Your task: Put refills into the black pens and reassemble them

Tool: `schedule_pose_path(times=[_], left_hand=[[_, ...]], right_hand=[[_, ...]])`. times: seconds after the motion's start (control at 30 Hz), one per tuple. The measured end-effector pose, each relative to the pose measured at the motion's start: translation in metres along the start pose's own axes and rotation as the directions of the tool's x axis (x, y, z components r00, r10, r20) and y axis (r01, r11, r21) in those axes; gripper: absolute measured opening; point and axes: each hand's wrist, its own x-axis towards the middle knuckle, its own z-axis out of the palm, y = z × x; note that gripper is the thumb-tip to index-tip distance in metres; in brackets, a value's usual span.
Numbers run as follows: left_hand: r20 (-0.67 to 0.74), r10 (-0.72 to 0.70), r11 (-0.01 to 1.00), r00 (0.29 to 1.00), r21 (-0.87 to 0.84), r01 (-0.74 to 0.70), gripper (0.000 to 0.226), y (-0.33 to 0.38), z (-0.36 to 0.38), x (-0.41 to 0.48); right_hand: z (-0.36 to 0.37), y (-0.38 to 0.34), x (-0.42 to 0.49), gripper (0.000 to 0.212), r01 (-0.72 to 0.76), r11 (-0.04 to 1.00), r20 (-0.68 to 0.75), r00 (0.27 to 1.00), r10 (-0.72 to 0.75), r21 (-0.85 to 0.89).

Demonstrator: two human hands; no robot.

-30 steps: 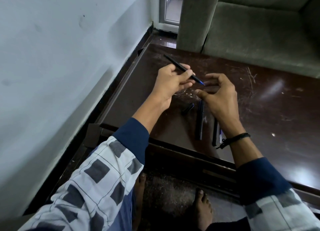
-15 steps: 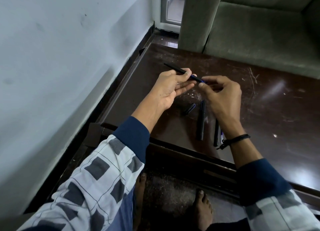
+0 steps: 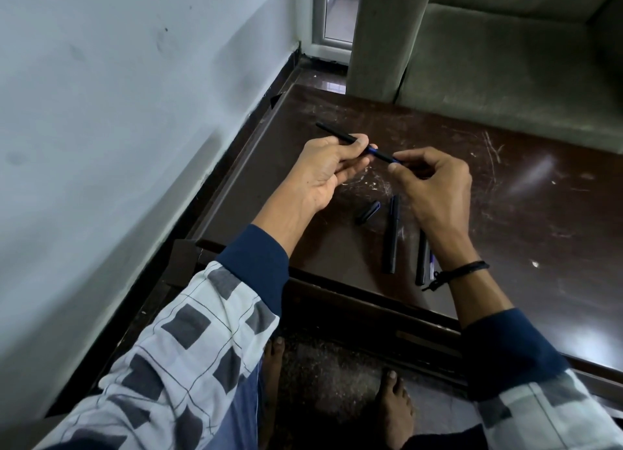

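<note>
A pale wall point(image 3: 118, 112) ran along the left and a green sofa point(image 3: 505, 62) stood beyond the dark, scratched table point(image 3: 522, 220). The person sat at the table's near edge with both hands raised over it.

The left hand point(image 3: 320, 176) lay palm up, thumb and fingers curled to pinch a black pen point(image 3: 333, 133) about midway along. The right hand point(image 3: 438, 186) came in from the other side, fingers bent, thumb and forefinger pinching the pen's near end. A short blue section point(image 3: 373, 150) showed between the two grips.

The pen's long axis ran from far left to near right, its free end pointing away towards the wall and its working end towards the right hand. The two hands sat in line along that axis, the right one at the end being fitted, so the coming move looked like a push or twist along the pen, with the left hand bracing it.

Below the hands, two more black barrels point(image 3: 391, 237) point(image 3: 421, 261) lay on the table, roughly parallel, pointing away from the person. The second lay partly under the right wrist, with a blue-and-white sliver point(image 3: 431, 264) just beside it, perhaps a refill. A short cap point(image 3: 368, 212) lay to their left, nearer the left hand.

No brand or writing could be read on any piece.
</note>
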Motion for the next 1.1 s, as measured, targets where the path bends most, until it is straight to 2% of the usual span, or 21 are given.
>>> schedule_pose_path(times=[0.23, 0.8, 1.1], left_hand=[[0.018, -0.01, 1.0, 1.0, -0.029, 0.011, 0.014, 0.0009, -0.0002, 0.0], [0.012, -0.021, 0.999, 1.0, -0.041, 0.021, 0.013, -0.0006, -0.0015, 0.002], [-0.004, -0.021, 0.999, 1.0, -0.037, 0.021, 0.013, -0.0019, -0.0005, 0.0014]], right_hand=[[-0.0011, 0.0009, 0.0008, 0.012, 0.016, 1.0, -0.034, 0.999, -0.016, -0.015], [-0.0028, 0.0009, 0.0018, 0.012, 0.018, 1.0, -0.011, 1.0, -0.018, 0.017], [-0.0008, 0.0026, 0.0024, 0.015, 0.014, 1.0, 0.037, 0.999, -0.013, -0.026]])
